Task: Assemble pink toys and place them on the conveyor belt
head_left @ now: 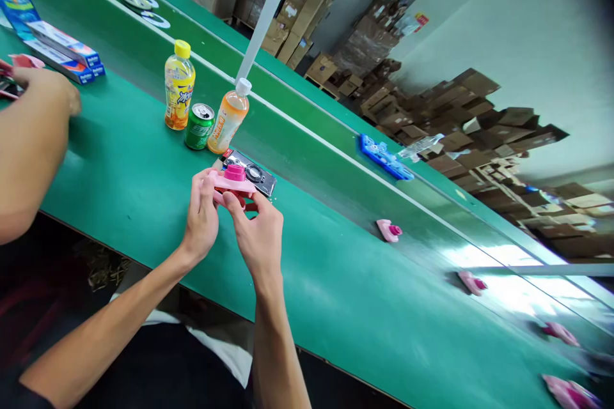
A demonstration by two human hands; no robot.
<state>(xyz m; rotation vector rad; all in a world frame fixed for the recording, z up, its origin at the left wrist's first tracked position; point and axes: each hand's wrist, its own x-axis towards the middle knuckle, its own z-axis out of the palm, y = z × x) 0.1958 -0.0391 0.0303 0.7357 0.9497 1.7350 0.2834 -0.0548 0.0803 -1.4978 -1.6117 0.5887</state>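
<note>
Both hands hold a pink toy camera [234, 180] with a raised magenta lens, a little above the green table. My left hand [201, 217] grips its left end, fingers wrapped round the side. From below and the right, my right hand [259, 223] pinches its lower part with thumb and fingers. A reddish part shows at the underside, where the fingers hide most of the detail. Just behind the hands lies a black and silver flat item [252, 172] with a camera-like round pattern, seemingly in clear wrapping.
Behind stand a yellow-capped bottle [179, 86], a green can [199, 126] and an orange drink bottle [229, 118]. Several pink pieces [388, 231] lie along the belt [326, 147], with a blue tray [385, 157] beyond. At left, a co-worker's arm [33, 140] reaches near blue-white boxes [67, 51].
</note>
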